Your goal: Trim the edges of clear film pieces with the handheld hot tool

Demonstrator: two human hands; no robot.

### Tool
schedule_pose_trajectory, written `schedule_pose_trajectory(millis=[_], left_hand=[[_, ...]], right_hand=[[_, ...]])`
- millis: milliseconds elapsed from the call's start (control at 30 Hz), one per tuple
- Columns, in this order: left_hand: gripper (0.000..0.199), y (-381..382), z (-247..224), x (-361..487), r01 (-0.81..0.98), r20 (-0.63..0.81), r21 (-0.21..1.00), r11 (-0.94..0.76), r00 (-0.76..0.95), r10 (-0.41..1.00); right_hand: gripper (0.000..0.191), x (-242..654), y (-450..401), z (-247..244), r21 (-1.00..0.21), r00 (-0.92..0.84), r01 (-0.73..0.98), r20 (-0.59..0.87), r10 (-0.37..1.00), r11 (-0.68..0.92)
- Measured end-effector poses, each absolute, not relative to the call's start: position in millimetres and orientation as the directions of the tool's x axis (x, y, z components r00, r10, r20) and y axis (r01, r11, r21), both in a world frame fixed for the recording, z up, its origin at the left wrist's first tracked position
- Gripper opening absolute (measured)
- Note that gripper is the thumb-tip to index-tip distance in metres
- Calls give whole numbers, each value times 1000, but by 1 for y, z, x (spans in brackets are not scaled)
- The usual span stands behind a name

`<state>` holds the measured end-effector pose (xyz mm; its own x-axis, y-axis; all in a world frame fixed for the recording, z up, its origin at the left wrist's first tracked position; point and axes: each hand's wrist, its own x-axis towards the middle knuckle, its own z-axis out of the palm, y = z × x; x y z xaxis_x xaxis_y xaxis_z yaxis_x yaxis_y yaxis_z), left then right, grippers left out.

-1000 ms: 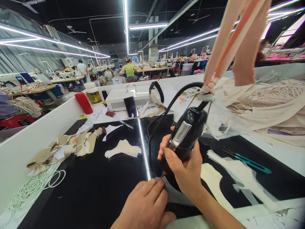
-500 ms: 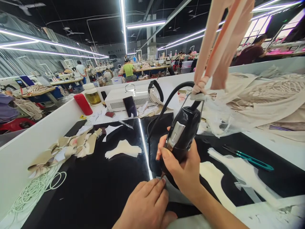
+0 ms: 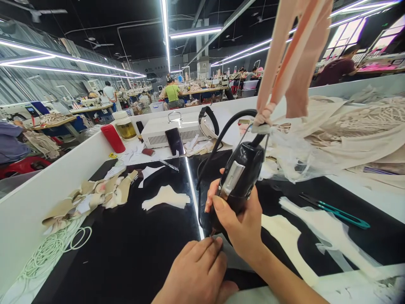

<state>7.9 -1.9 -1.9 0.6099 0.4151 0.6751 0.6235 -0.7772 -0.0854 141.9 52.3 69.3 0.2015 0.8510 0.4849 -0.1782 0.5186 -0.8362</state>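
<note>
My right hand [image 3: 237, 219] is wrapped round a black handheld power tool [image 3: 242, 175] with a silver switch plate. Pink fabric strips [image 3: 284, 71] are tied at the tool's top, where its black cable leaves. Just left of the tool's lower end, my left hand [image 3: 199, 268] lies palm down with its fingers together, by sheer grey fabric [image 3: 236, 253]. Whether it grips anything is hidden. A stack of cream cut pieces [image 3: 166, 197] lies on the black surface [image 3: 136, 249]. Another cream piece [image 3: 283, 236] is right of my right wrist.
Green-handled tweezers [image 3: 343, 214] and white pieces [image 3: 329, 230] lie at the right. Beige bundles [image 3: 117, 190] and pale green cord [image 3: 49, 249] are at the left. Behind stand a white box [image 3: 158, 135], a phone [image 3: 175, 141] and a red object [image 3: 113, 139]. People sit at tables farther off.
The whole view has shifted slightly, so the table items appear a little farther right. My right hand still holds the tool, now slightly left in view. Both hands keep nearly the same pose.
</note>
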Motion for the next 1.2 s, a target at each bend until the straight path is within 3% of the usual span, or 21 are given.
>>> schedule_pose_trajectory(millis=[367,567,1200], left_hand=[[54,-7,10,3,617,578,-83,-783,670,466],[52,-8,15,1,615,521,-112,-781,706,481],[50,-12,17,0,633,553,-161,-757,694,462]], right_hand=[[33,177,42,76,-801,221,-219,515,828,557],[28,207,22,72,-805,202,-202,523,828,558],[26,217,18,65,-789,236,-111,570,787,604]])
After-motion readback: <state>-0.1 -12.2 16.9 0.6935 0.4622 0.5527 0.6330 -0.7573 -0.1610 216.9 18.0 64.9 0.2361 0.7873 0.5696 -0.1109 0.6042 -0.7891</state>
